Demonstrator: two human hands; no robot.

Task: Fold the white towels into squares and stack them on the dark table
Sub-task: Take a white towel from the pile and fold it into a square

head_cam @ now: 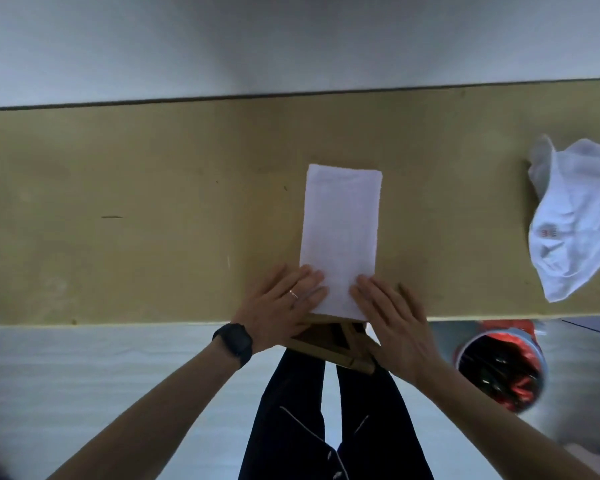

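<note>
Left grip [284,299] and right grip [392,313], fingers spread flat and pinching nothing, press the near end of a folded white towel [342,230], its long axis running straight away from them across the counter [153,202], equally near both.

The folded towel [340,230] lay on the table [136,209] near its middle, running away from the person, its near end at the front edge. The left hand [281,303] rested on its near left corner, the right hand [392,313] on the near right (the two apart). A crumpled cloth [575,216] lay well to the right on the table. Under the front edge stood a wooden frame [329,344]; right of it, on the floor, a bucket [499,368].
</note>
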